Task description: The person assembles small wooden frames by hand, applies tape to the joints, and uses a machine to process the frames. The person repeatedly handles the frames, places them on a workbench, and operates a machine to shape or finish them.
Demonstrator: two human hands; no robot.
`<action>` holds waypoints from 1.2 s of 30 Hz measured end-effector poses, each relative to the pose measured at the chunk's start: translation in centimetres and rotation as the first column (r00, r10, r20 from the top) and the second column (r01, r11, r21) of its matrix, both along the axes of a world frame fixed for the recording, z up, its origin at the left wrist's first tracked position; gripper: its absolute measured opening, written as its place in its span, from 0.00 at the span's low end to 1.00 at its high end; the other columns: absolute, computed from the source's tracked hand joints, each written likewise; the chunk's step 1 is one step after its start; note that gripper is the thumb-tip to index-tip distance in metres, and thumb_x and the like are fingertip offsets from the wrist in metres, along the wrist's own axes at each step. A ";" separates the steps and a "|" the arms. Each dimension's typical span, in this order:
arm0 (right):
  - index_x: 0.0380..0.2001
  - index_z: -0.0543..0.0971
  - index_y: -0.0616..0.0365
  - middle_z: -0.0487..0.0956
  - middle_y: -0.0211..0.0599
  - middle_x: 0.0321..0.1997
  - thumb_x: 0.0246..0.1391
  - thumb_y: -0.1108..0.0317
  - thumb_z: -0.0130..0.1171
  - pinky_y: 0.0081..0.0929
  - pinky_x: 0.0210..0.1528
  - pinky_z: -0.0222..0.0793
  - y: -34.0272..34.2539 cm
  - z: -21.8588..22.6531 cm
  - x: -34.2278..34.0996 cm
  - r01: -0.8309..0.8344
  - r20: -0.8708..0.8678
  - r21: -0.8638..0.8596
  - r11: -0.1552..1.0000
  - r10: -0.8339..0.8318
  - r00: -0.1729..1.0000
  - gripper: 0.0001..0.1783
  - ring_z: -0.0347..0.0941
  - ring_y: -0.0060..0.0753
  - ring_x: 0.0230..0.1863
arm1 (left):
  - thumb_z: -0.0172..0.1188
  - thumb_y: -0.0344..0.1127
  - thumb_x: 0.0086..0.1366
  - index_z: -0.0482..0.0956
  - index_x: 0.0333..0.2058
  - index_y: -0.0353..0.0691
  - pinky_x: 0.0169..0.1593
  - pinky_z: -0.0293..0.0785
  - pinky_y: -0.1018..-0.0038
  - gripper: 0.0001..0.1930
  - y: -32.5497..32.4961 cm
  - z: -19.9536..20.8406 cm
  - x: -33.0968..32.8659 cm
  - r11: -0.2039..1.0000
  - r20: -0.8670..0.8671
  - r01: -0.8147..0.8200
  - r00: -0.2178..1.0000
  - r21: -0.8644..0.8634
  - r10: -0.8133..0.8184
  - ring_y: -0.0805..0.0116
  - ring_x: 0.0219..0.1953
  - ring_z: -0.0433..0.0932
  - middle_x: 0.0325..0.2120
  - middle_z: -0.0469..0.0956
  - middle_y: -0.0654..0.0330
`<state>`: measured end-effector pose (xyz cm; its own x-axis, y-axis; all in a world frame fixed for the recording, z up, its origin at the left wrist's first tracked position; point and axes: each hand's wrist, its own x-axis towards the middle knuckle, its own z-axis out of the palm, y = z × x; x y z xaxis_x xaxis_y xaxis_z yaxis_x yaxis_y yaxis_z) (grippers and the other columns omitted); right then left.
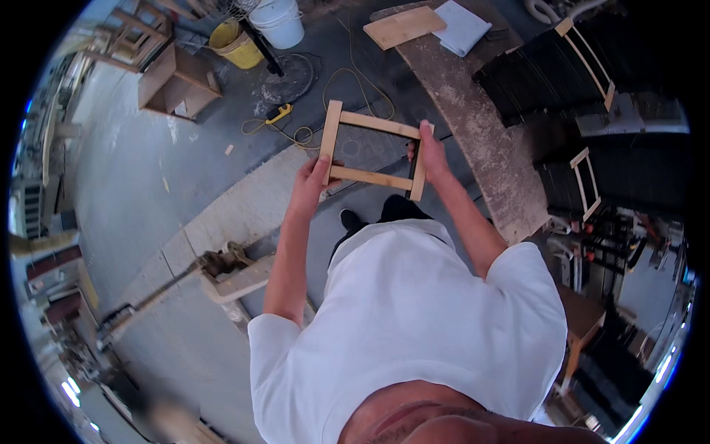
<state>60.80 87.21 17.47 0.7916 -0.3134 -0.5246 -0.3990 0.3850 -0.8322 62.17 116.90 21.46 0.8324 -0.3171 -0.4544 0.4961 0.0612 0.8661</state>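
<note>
A small wooden frame (377,125) of pale bars is held up in front of me, above the floor. My left hand (311,183) grips its left bar near the lower corner, thumb on top and fingers underneath. On the opposite side my right hand (431,152) is closed around the right bar, thumb along its upper end. The frame's middle is open, and the floor shows through it. Part of the fingers of both hands is hidden behind the wood.
To the right stands a worn workbench (473,122) bearing a wooden board (404,27) and white paper (462,28). Similar frames lie on black-covered stacks (547,70). A yellow cable (347,72) crosses the floor near a yellow bucket (238,46), a white bucket (277,26) and a wooden box (176,81).
</note>
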 end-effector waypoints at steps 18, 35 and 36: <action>0.55 0.72 0.64 0.77 0.48 0.50 0.63 0.38 0.49 0.32 0.45 0.74 -10.1 -3.8 33.8 0.537 0.103 0.154 0.829 -0.554 0.826 0.37 0.77 0.33 0.39 | 0.60 0.46 0.66 0.79 0.42 0.32 0.33 0.74 0.69 0.19 -16.2 6.4 49.9 0.863 0.589 0.175 0.666 0.474 -0.458 0.62 0.25 0.77 0.23 0.79 0.51; 0.39 0.78 0.59 0.81 0.31 0.34 0.62 0.58 0.59 0.22 0.36 0.73 -12.9 -2.3 58.9 0.873 0.008 -0.146 0.465 -0.882 0.471 0.14 0.76 0.21 0.32 | 0.55 0.46 0.70 0.79 0.40 0.29 0.37 0.82 0.72 0.20 -50.0 -1.3 101.3 0.797 0.285 0.534 0.747 0.282 -0.601 0.70 0.37 0.80 0.35 0.80 0.58; 0.39 0.78 0.59 0.81 0.31 0.34 0.61 0.58 0.59 0.22 0.37 0.73 -13.5 -2.1 61.6 0.891 -0.018 -0.053 0.450 -0.893 0.450 0.14 0.77 0.21 0.33 | 0.55 0.46 0.70 0.78 0.41 0.29 0.38 0.82 0.71 0.20 -50.8 -2.9 102.9 0.811 0.219 0.547 0.782 0.209 -0.583 0.69 0.37 0.80 0.36 0.79 0.57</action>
